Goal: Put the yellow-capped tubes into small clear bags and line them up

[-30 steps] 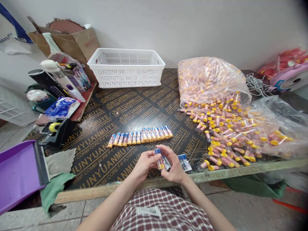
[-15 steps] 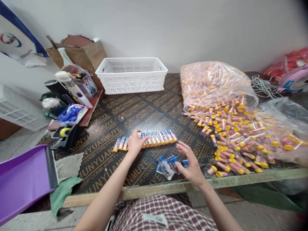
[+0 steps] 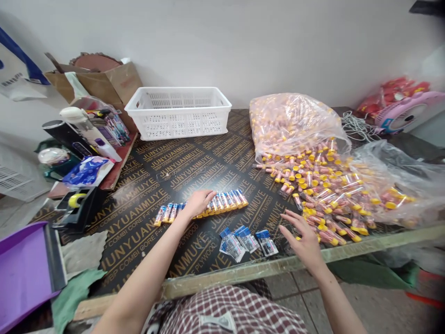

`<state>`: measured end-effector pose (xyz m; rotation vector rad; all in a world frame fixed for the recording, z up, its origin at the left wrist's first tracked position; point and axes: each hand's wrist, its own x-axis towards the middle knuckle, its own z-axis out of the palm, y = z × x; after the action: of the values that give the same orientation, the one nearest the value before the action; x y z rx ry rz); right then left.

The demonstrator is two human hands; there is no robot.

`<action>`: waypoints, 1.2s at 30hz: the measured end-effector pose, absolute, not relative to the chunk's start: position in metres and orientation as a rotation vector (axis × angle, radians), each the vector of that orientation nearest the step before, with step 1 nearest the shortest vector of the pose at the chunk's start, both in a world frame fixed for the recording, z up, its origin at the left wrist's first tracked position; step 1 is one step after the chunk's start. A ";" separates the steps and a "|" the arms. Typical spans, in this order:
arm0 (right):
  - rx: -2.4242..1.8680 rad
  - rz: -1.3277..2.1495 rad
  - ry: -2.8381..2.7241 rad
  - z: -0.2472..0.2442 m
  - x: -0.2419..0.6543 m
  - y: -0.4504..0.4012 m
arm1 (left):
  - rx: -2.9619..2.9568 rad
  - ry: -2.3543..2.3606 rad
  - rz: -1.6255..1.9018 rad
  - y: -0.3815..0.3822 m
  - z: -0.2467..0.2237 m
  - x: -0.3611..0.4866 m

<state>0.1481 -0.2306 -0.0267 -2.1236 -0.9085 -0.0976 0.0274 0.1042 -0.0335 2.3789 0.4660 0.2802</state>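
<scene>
My left hand (image 3: 200, 203) lies over the row of small tubes (image 3: 227, 201) with blue-and-white labels and yellow ends. Its fingers are stretched out to the right, touching the tubes or just above them, and hide the middle of the row. My right hand (image 3: 303, 236) is open and holds nothing, its fingers spread at the left edge of a heap of clear tubes (image 3: 330, 199) with yellow caps and pink contents. Between my hands and nearer the front edge lie small flat packets (image 3: 232, 245) with blue tops, in loose stacks; another packet pile (image 3: 267, 243) sits to their right.
A white plastic basket (image 3: 179, 121) stands at the back by the wall. The large clear bag (image 3: 292, 120) spills tubes at the right. On the left are a tape dispenser (image 3: 78, 211), bottles (image 3: 67, 139) and a purple dustpan (image 3: 26, 273). A pink fan (image 3: 406, 113) stands far right.
My right hand has moved right, away from the packets and toward the yellow-capped tubes. My left hand stays over the row. The view has shifted slightly to the right.
</scene>
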 end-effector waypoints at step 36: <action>-1.944 0.186 -0.752 -0.018 0.101 -0.170 | 1.026 0.812 0.313 -0.004 -0.046 -0.030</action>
<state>0.1007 -0.1701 -0.0176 -1.9443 -0.7520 0.1858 -0.0298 -0.0038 -0.0464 1.0262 0.8117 0.3128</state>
